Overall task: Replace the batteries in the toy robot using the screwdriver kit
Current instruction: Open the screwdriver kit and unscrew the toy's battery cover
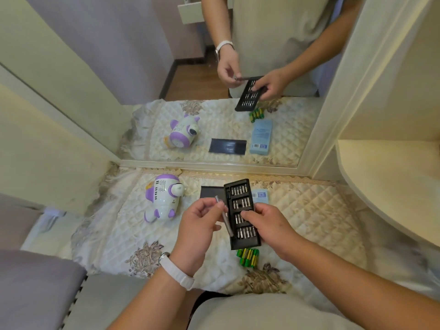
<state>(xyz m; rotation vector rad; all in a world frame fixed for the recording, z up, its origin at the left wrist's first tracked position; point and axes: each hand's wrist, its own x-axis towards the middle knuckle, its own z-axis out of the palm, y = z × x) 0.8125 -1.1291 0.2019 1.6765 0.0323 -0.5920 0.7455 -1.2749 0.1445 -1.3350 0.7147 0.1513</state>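
The toy robot [162, 198] lies on its side at the left of the quilted tabletop [309, 210], just in front of the mirror [214, 91], well apart from both hands. Its shell appears to be hard, glossy plastic with rounded contours, so it is likely light, rigid and somewhat slippery; take hold across the broad white body, not by the small purple limbs or the protruding head, which look like the weaker parts. The quilted surface is soft and will give under pressure, so steady the robot with one hand while driving a screw. The left hand [200, 225] is closed on the driver handle [223, 216], a slim metal rod pinched between thumb and fingertips near its upper end; it is stiff and smooth, and a grip nearer the middle would likely give better control. The right hand [266, 225] holds the bit tray [241, 214] off the surface by its right edge, the thumb lying across the bit rows. The tray is rigid black plastic; the bits are small and may drop out if it tilts, so keep it level. The green batteries [247, 257] lie in a cluster directly below the tray; they are round and may roll. A dark sleeve [212, 192] and a blue box [260, 196] lie behind the tray, partly hidden.
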